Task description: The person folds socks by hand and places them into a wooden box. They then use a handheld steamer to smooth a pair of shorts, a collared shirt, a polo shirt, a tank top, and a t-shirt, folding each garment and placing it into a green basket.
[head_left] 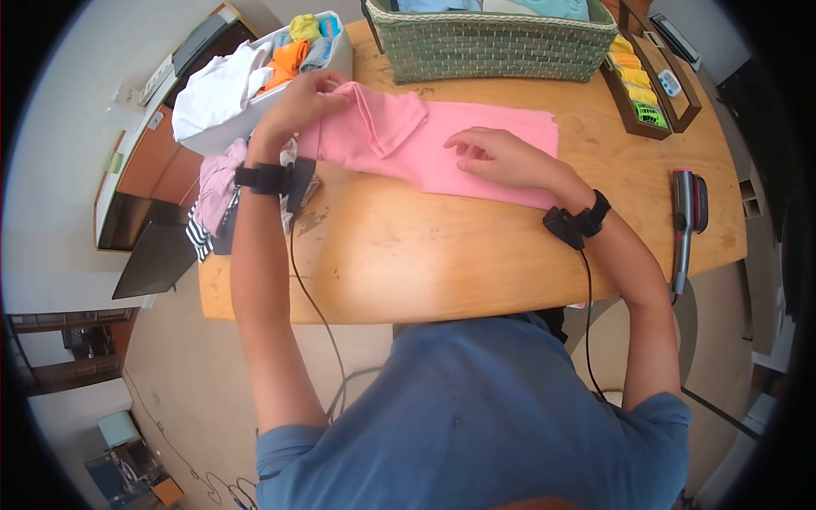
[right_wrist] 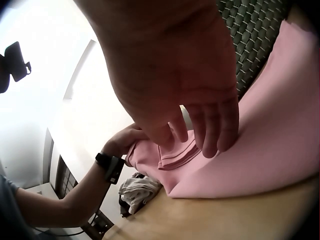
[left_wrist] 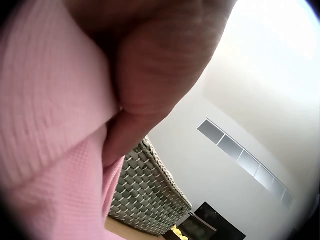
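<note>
A pink shirt [head_left: 501, 119] lies stretched across the table, with one sleeve-like flap [head_left: 387, 119] folded over its left part. My left hand [head_left: 310, 102] pinches the shirt's left end between thumb and fingers; in the left wrist view the ribbed pink cloth [left_wrist: 45, 115] hangs beside the thumb. Over the middle of the shirt is my right hand [head_left: 501, 157], palm down with its fingers loosely bent and no cloth gripped. In the right wrist view its fingertips [right_wrist: 210, 150] are close over the pink fabric.
A white bin [head_left: 340, 68] of clothes stands at the back left, beside a pile of crumpled clothes [head_left: 223, 183]. Behind the shirt is a green woven basket [head_left: 493, 47]. To the right are a wooden box [head_left: 633, 89] with yellow packets and a grey handheld appliance [head_left: 683, 229].
</note>
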Demonstrator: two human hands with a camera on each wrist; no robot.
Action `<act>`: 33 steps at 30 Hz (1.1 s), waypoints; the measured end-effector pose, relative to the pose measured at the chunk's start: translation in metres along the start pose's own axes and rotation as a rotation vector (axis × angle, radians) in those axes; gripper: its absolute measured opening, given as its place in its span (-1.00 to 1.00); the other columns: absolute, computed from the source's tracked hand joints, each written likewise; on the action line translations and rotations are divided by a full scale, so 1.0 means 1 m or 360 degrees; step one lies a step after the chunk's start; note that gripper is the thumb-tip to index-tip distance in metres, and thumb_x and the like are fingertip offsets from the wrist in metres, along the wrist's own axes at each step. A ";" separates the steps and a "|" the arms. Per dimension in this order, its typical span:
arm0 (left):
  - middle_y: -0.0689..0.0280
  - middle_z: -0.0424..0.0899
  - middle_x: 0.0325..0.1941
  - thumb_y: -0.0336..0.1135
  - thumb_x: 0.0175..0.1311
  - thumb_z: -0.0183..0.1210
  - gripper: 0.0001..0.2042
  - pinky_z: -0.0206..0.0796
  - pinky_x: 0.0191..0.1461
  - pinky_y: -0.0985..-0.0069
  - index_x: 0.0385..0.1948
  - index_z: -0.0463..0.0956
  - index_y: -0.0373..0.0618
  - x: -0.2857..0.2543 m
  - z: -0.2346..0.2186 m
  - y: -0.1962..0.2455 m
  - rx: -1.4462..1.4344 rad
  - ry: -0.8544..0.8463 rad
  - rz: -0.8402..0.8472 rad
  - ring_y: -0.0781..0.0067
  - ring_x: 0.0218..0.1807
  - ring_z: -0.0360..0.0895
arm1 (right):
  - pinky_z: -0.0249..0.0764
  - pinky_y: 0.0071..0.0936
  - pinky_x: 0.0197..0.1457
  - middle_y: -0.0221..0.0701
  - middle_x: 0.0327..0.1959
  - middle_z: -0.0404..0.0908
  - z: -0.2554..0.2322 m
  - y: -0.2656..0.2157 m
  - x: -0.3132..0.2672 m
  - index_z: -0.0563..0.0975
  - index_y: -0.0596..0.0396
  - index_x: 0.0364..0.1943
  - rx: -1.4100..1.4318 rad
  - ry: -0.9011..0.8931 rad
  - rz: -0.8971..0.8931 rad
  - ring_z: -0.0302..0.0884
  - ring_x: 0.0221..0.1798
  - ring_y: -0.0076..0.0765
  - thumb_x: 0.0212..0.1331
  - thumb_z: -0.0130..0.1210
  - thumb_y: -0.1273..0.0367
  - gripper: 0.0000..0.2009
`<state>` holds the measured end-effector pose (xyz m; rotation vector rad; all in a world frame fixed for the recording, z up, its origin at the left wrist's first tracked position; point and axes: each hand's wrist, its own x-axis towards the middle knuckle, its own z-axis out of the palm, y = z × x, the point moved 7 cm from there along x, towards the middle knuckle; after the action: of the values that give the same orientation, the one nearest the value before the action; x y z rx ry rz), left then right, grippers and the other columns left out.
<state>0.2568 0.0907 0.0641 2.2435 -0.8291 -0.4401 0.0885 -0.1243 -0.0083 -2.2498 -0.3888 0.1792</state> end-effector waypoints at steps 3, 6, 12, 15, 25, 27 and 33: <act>0.28 0.61 -0.14 -0.16 0.20 0.30 -0.62 0.36 0.03 0.54 -0.03 0.53 -0.17 0.006 0.007 0.041 0.0097 -0.0100 0.0146 0.47 -0.09 0.52 | 0.56 -0.42 -0.04 -0.31 -0.08 0.58 -0.005 0.017 -0.008 0.49 0.15 0.14 0.0478 -0.0051 0.0209 0.59 -0.09 -0.39 0.35 0.05 0.29 -0.65; 0.27 0.61 -0.10 -0.10 0.22 0.27 -0.59 0.36 0.05 0.50 0.01 0.52 -0.14 0.017 0.038 0.094 0.0094 -0.0206 0.0213 0.43 -0.07 0.52 | 0.59 -0.45 -0.07 -0.32 -0.10 0.58 -0.013 0.027 -0.015 0.46 0.16 0.16 0.0965 0.0057 0.0361 0.60 -0.13 -0.45 0.39 0.04 0.22 -0.62; 0.21 0.59 -0.04 0.00 0.33 0.17 -0.54 0.42 0.08 0.47 0.08 0.47 -0.15 0.053 0.128 0.136 -0.0539 -0.0486 0.0174 0.37 0.00 0.58 | 0.59 -0.43 -0.02 -0.35 -0.02 0.57 -0.050 0.043 -0.039 0.36 0.21 0.24 0.1898 0.0270 0.0555 0.59 -0.02 -0.46 0.38 0.07 0.09 -0.47; 0.16 0.51 0.08 -0.04 0.30 0.22 -0.48 0.45 0.10 0.48 0.14 0.40 -0.25 0.065 0.145 0.131 -0.0515 -0.0512 0.0278 0.35 0.00 0.60 | 0.55 -0.43 0.08 -0.30 0.06 0.56 -0.057 0.060 -0.059 0.29 0.26 0.28 0.1394 0.0281 0.0777 0.56 0.08 -0.43 0.33 0.11 0.20 -0.45; 0.06 0.47 0.15 -0.34 -0.01 0.35 -0.47 0.29 0.21 0.16 0.09 0.43 -0.13 -0.045 0.162 0.095 0.0614 0.0190 0.0771 -0.03 0.16 0.43 | 0.50 -0.47 0.15 -0.18 0.12 0.52 -0.038 0.074 -0.040 0.29 0.34 0.27 0.1817 0.0218 0.0381 0.54 0.14 -0.37 0.15 0.14 0.52 -0.45; 0.06 0.47 0.14 -0.37 -0.02 0.33 -0.48 0.29 0.19 0.16 0.07 0.44 -0.13 -0.046 0.170 0.084 0.0772 0.0245 0.0748 -0.03 0.14 0.44 | 0.51 -0.44 0.16 -0.17 0.14 0.50 -0.037 0.067 -0.044 0.28 0.35 0.28 0.1800 0.0236 0.0433 0.53 0.16 -0.34 0.15 0.12 0.54 -0.44; 0.04 0.44 0.18 -0.37 -0.02 0.32 -0.49 0.32 0.19 0.19 0.06 0.45 -0.17 -0.051 0.171 0.062 0.0836 0.0166 0.0644 -0.03 0.17 0.44 | 0.45 -0.31 0.23 -0.06 0.16 0.50 -0.063 0.068 -0.065 0.33 0.38 0.23 0.0184 0.0191 0.0584 0.51 0.19 -0.07 0.11 0.23 0.31 -0.38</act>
<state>0.1041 0.0064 -0.0083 2.4396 -1.4313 0.1014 0.0587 -0.2330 -0.0192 -2.1869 0.0996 0.2488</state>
